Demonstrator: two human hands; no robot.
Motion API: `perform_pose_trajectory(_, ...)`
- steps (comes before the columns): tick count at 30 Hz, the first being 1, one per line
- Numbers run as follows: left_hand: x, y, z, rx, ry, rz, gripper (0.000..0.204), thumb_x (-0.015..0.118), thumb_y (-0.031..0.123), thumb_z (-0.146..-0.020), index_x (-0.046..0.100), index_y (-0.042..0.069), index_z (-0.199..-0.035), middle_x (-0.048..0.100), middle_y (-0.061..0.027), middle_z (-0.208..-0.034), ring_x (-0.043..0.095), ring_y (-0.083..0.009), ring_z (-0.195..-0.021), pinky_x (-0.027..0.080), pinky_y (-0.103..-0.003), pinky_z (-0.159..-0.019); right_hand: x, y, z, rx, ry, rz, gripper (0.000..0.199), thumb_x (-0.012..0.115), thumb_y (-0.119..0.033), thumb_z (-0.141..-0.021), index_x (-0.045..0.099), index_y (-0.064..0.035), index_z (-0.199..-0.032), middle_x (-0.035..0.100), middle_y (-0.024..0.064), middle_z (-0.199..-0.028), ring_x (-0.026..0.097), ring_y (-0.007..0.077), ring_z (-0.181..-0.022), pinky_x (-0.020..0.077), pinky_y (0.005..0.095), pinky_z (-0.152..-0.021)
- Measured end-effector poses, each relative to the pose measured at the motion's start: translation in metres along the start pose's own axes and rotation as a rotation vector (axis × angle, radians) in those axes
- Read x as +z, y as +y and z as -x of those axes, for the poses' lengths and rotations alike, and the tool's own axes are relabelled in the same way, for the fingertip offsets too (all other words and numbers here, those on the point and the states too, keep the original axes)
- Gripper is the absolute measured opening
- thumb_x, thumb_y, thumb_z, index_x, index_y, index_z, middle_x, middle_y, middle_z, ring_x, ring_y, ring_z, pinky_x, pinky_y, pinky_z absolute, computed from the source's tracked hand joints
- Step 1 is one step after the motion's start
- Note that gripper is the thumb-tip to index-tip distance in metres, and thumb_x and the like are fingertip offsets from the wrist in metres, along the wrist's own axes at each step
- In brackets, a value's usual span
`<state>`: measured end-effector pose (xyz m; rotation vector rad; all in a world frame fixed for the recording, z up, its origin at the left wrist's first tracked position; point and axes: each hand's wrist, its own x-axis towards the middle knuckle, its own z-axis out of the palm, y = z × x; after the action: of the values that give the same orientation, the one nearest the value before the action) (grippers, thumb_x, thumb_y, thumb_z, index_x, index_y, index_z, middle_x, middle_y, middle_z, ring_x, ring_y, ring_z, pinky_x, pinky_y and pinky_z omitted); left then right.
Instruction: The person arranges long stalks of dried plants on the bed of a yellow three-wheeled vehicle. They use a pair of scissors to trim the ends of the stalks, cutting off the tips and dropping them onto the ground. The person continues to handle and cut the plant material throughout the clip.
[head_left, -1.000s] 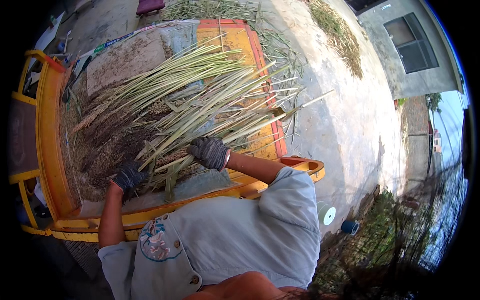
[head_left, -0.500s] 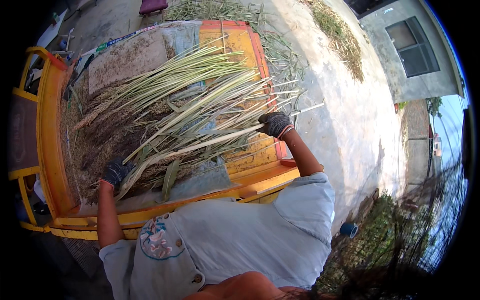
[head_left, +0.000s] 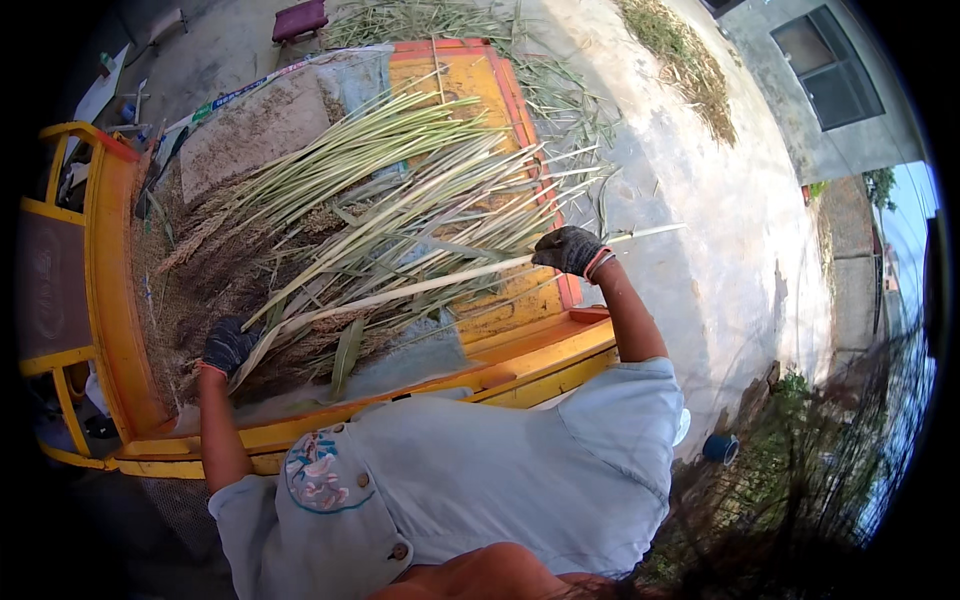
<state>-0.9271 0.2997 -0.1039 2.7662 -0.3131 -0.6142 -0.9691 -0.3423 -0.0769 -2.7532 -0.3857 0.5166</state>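
A pile of long pale green stalks (head_left: 400, 200) with brown seed heads lies across the bed of an orange cart (head_left: 110, 300). My right hand (head_left: 568, 250), in a dark glove, grips the cut end of one long stalk (head_left: 420, 288) over the cart's right side. My left hand (head_left: 228, 345), also gloved, holds the bushy brown end of the same bundle near the cart's front left corner. The stalk stretches between both hands.
The cart's yellow front rail (head_left: 520, 365) runs just below my arms. A grey sack (head_left: 260, 120) lies at the back of the bed. Loose stalks (head_left: 680, 60) litter the concrete ground to the right. A small blue container (head_left: 720, 447) sits by dry brush at lower right.
My right hand has moved from the middle of the pile out to the right, gripping and pulling a long stalk over the cart's side. My left hand stayed on the brown end.
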Motion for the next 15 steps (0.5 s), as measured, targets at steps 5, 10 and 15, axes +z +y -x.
perform_pose_trajectory(5, -0.005, 0.018, 0.004, 0.099, 0.035, 0.024, 0.031, 0.060, 0.032, -0.077, 0.065, 0.002, -0.077, 0.058, -0.0223, -0.072, 0.054, -0.0383, -0.066, 0.042, -0.046, -0.060, -0.018, -0.021, -0.001, 0.255, 0.086, 0.088, 0.040, 0.052, -0.048, -0.078, 0.066, -0.0143, -0.095, 0.064, 0.0098, -0.091, 0.060, 0.0292, -0.087, 0.0460, 0.0394, -0.078)
perform_pose_trajectory(10, -0.006, 0.058, 0.008, 0.205, 0.094, 0.094, 0.028, 0.063, 0.030, -0.076, 0.064, 0.002, -0.081, 0.057, -0.0214, -0.079, 0.053, -0.0376, -0.073, 0.041, -0.045, -0.064, -0.025, -0.027, -0.020, 0.602, 0.172, 0.166, 0.035, 0.047, -0.043, -0.082, 0.064, -0.0141, -0.093, 0.063, 0.0128, -0.090, 0.060, 0.0315, -0.085, 0.0465, 0.0439, -0.074)
perform_pose_trajectory(15, -0.007, 0.048, 0.009, 0.171, 0.142, 0.075, 0.025, 0.062, 0.024, -0.079, 0.065, 0.000, -0.087, 0.059, -0.0206, -0.074, 0.054, -0.0370, -0.068, 0.043, -0.043, -0.062, -0.051, -0.037, -0.039, 0.476, 0.298, 0.272, 0.031, 0.050, -0.041, -0.081, 0.062, -0.0145, -0.091, 0.062, 0.0130, -0.083, 0.060, 0.0310, -0.079, 0.0453, 0.0449, -0.069)
